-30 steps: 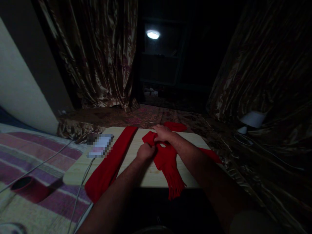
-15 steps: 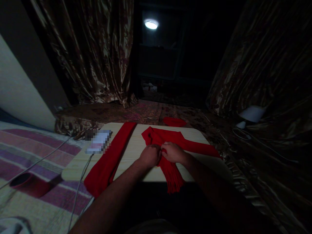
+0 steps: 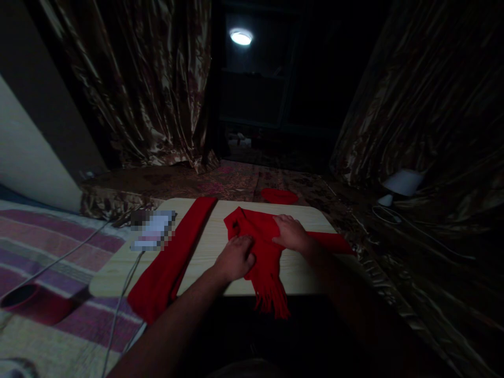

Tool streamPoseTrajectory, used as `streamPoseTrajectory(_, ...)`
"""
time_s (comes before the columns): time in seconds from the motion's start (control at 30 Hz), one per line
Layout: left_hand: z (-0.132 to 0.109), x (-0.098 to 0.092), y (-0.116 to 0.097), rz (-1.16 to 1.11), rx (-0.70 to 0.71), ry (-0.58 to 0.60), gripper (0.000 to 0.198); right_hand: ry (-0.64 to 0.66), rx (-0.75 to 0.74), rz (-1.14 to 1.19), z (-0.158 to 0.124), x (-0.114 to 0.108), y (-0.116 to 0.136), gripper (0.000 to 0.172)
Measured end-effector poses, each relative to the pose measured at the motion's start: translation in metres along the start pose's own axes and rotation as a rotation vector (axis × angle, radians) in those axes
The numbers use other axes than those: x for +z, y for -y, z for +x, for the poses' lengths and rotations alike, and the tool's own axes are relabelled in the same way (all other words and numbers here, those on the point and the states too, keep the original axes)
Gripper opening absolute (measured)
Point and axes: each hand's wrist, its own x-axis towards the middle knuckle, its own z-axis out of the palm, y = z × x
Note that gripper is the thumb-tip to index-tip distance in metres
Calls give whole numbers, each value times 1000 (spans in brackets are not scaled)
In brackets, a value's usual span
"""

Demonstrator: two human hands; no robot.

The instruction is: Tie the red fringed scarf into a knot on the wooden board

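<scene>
A red fringed scarf (image 3: 264, 257) lies across the low wooden table (image 3: 205, 262), its tassels hanging over the near edge. Resting on the scarf's left side, my left hand (image 3: 237, 257) has its fingers stretched out and the thumb apart. My right hand (image 3: 292, 232) lies on the scarf's upper right part, fingers spread flat on the cloth. From beneath that hand a red strip runs to the table's right edge. A long folded band of red cloth (image 3: 177, 257) crosses the table's left side; whether it joins the scarf I cannot tell.
Left of the band is a phone-like device (image 3: 154, 230), partly blurred out, with a cable. A dark red cylinder (image 3: 43, 304) lies on the striped bedding (image 3: 23, 236). Beyond the table is another red cloth item (image 3: 279, 196). A white lamp (image 3: 403, 182) stands to the right.
My hands were together, gripping the scarf at its middle. They have moved apart, the right one up and right, and the fringed part now lies flatter and wider.
</scene>
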Motion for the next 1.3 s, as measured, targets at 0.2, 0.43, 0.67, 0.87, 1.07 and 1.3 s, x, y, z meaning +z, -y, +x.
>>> streamPoseTrajectory(0.2,-1,0,1,-3,-25,89,56,420,78,167,30,-1,-36,36)
streamPoseTrajectory(0.43,1,-3,-2,10,-19,176,60,525,-8,350,83,-30,-48,21)
streamPoseTrajectory(0.67,0,-9,-3,60,3,252,61,-7,14,210,164,-46,18,26)
streamPoseTrajectory(0.87,1,-13,-4,42,20,250,61,-96,54,-95,158,-12,56,39)
streamPoseTrajectory(1.07,-2,-8,-4,-17,45,193,59,-2,54,51,123,3,48,17)
streamPoseTrajectory(1.3,32,-35,13,-103,-483,-460,46,151,95,513,87,20,42,16)
